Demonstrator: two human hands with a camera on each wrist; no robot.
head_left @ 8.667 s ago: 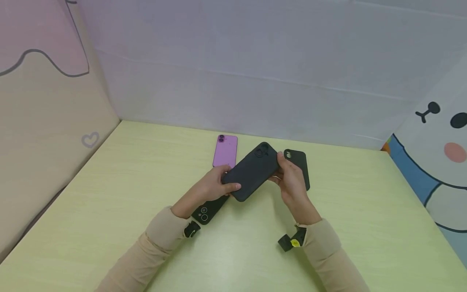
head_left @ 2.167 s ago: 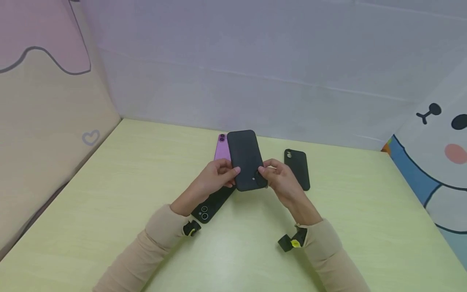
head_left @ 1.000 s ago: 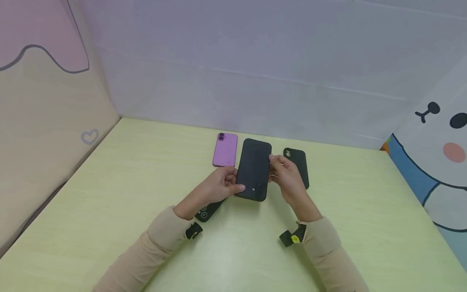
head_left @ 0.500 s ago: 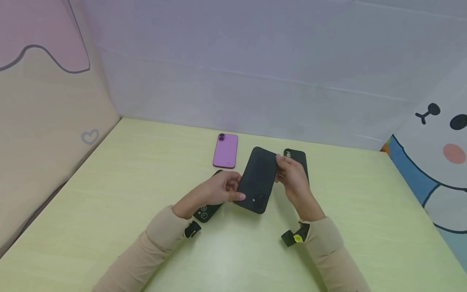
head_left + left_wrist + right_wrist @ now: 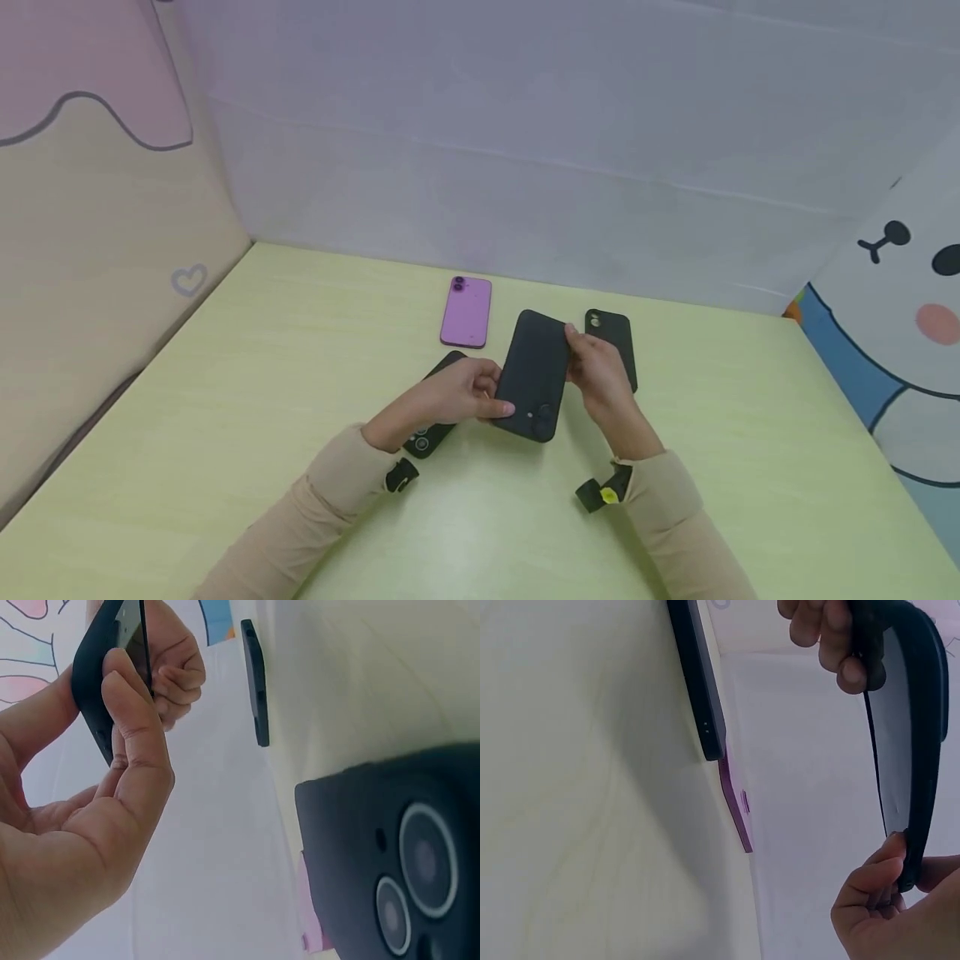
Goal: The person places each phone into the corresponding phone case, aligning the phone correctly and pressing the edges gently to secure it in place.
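Observation:
Both hands hold a phone in a black case [image 5: 532, 367] above the table, its back facing up and its camera corner toward the lower right. My left hand [image 5: 453, 392] pinches the lower left edge, thumb on top and fingers beneath. At the upper right corner my right hand [image 5: 606, 379] pinches it with the thumb on top. In the right wrist view a glossy pale face [image 5: 894, 742] shows on the underside inside the curved case [image 5: 924, 765]. Beneath the left hand lies a black phone [image 5: 425, 440] with two ringed lenses, partly hidden by that hand.
A purple phone [image 5: 467, 312] lies face down at the back of the table [image 5: 315, 333]. Another black phone case [image 5: 617, 337] with a camera cutout lies right of it, partly behind the right hand. A pale cloth wall [image 5: 525, 167] closes off the back.
Since the first frame the cased phone has been turned, so its camera corner went from the top to the lower right. Lately it tilted and came slightly nearer. Both hands still grip it.

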